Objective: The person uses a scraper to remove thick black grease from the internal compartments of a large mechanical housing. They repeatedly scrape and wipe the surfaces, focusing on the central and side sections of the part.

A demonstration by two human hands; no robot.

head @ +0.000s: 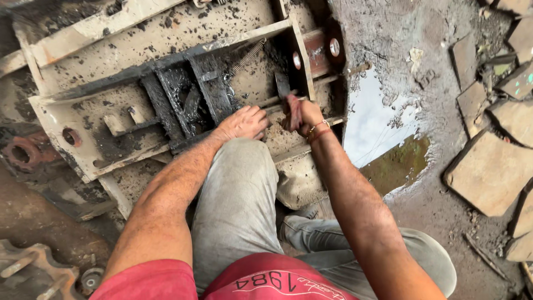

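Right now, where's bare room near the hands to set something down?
The pale plate above the greasy bars is flat but gritty. Muddy ground between frame and stone slabs is open above the puddle. Crowded around the left hand, right hand, spring and rod.

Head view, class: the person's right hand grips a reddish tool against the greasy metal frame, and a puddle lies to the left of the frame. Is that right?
Not quite. The head view shows the puddle to the right of the metal frame, not the left. The right hand does grip a reddish tool.
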